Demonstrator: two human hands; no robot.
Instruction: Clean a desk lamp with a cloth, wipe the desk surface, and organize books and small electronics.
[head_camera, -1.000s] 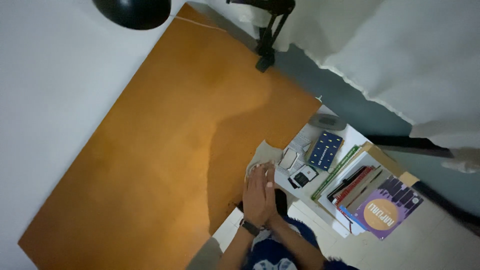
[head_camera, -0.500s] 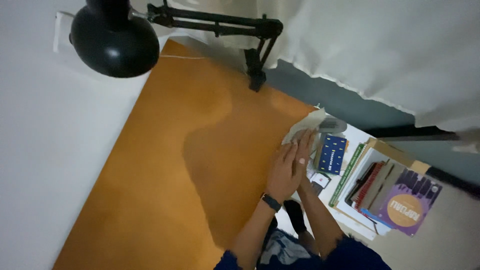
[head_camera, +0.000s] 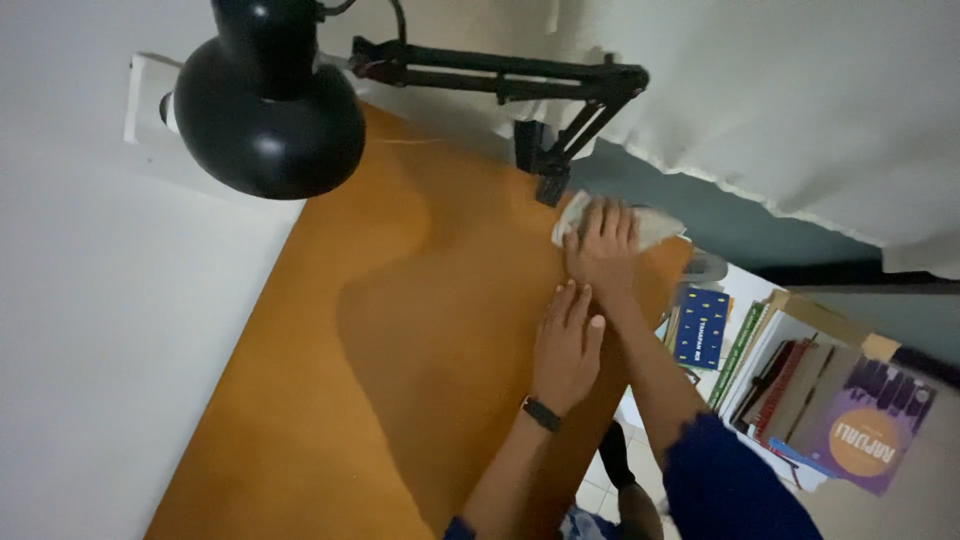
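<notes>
Black dome-shaded desk lamp (head_camera: 268, 125) hanging far left, left hand (head_camera: 566, 347) lying flat and open on the orange wooden counter (head_camera: 400, 330), grip holding nothing, right hand (head_camera: 603, 250) pressing spread fingers onto a pale crumpled cloth (head_camera: 655, 226) at the counter's far right corner, stacked books (head_camera: 800, 385) lying right.

Orange desk (head_camera: 400, 330), black lamp (head_camera: 268, 115), pale grey cloth (head_camera: 655, 225), dk blue book (head_camera: 702, 327).

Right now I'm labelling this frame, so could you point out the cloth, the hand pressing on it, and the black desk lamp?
cloth (head_camera: 657, 224), head view, pale bare part right of the fingers.
right hand (head_camera: 603, 252), head view, back of the hand.
black desk lamp (head_camera: 268, 120), head view, dome of the shade.
</notes>
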